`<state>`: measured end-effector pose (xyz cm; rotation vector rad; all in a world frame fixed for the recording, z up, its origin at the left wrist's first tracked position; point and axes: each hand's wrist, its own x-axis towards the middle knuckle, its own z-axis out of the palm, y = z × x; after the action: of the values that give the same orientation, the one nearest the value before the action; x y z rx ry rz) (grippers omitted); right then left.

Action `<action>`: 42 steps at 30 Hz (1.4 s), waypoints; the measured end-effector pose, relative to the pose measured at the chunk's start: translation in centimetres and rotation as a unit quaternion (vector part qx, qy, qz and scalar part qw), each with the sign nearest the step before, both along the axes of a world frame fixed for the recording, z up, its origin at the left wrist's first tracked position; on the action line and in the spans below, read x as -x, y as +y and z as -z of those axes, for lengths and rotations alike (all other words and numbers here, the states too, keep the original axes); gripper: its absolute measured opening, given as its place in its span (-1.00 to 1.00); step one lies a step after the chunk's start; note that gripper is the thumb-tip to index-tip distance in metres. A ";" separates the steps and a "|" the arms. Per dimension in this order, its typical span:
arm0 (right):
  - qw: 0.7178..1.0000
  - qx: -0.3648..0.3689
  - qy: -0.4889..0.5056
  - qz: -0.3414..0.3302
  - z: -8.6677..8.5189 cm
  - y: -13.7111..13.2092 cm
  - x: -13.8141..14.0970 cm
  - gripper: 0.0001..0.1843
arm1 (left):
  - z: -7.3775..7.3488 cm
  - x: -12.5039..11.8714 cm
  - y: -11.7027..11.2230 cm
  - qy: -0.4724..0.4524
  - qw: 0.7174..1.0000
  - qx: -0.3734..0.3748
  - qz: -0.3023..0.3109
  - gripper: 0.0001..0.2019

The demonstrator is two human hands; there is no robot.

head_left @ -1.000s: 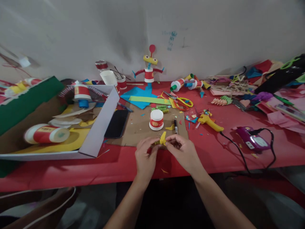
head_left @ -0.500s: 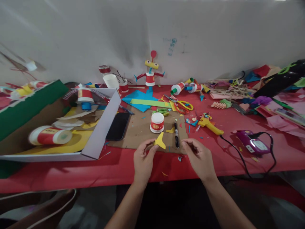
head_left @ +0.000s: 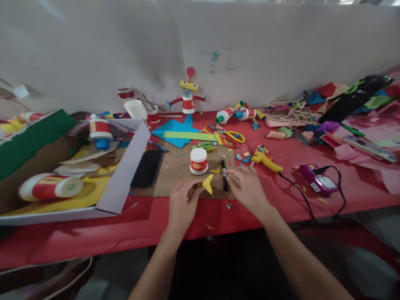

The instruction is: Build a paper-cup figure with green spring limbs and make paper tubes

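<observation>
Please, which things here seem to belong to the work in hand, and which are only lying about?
Probably in the work:
yellow paper piece, held in the left grip
black marker, by the right grip
cup, upright on the cardboard

Probably just lying about:
black phone
pink paper, far right

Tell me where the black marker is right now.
In the head view, the black marker lies on the brown cardboard, right of the red-and-white cup and immediately beside the right hand; whether they touch is unclear.
</observation>
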<state>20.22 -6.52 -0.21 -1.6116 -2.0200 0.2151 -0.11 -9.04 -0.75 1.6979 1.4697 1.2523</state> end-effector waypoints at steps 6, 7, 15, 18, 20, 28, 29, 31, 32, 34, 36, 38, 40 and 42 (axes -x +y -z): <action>0.983 0.066 -0.173 -0.015 -0.4 4.3 1.5 -0.68 | 0.1 0.0 1.5 0.225 0.972 -0.057 0.027 -0.83; 0.979 0.072 -0.186 -0.027 -0.5 4.8 1.6 -0.69 | 0.2 0.0 1.6 0.246 0.967 -0.060 0.026 -0.82; 0.976 0.084 -0.188 -0.068 -0.7 6.4 1.8 -0.79 | 1.1 0.4 2.0 0.296 0.952 -0.071 0.027 -0.80; 0.980 0.084 -0.168 -0.057 -0.7 6.8 1.6 -0.79 | 1.4 0.5 2.0 0.286 0.956 -0.064 0.030 -0.80; 0.985 0.079 -0.149 -0.037 -0.8 7.6 1.3 -0.77 | 1.6 0.6 1.9 0.275 0.959 -0.054 0.036 -0.79; 0.993 0.066 -0.098 0.025 -0.2 12.6 2.9 -0.64 | 1.9 1.0 1.7 0.236 0.970 -0.012 0.048 -0.66; 0.993 0.065 -0.095 0.026 0.1 12.9 3.2 -0.65 | 1.9 1.1 1.6 0.224 0.973 -0.012 0.044 -0.65; 0.994 0.060 -0.084 0.025 0.4 13.2 3.7 -0.74 | 1.7 1.4 1.4 0.192 0.981 -0.012 0.033 -0.64; 0.995 0.057 -0.075 0.026 0.5 13.2 3.7 -0.78 | 1.6 1.6 1.2 0.172 0.985 -0.013 0.025 -0.64; 0.997 0.054 -0.050 0.030 0.4 12.9 3.3 -0.83 | 1.4 2.0 0.9 0.131 0.991 -0.026 -0.008 -0.65; 0.998 0.054 -0.013 0.033 0.1 12.4 2.5 -0.83 | 1.2 2.3 0.6 0.100 0.990 -0.055 -0.079 -0.69; 0.998 0.053 0.024 0.038 -0.3 11.6 1.4 -0.80 | 0.9 2.6 0.3 0.069 0.979 -0.090 -0.172 -0.74; 0.995 0.044 0.076 0.043 -0.8 10.3 0.3 -0.79 | 0.4 2.6 0.1 0.033 0.966 -0.111 -0.230 -0.79; 0.986 0.020 0.157 0.042 -1.3 8.5 -0.5 -0.78 | -0.3 2.2 -0.1 0.013 0.970 -0.117 -0.215 -0.81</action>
<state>20.71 1.95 1.07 -1.5725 -1.7140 0.4507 -2.28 -9.14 -0.46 1.5913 1.8339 1.6911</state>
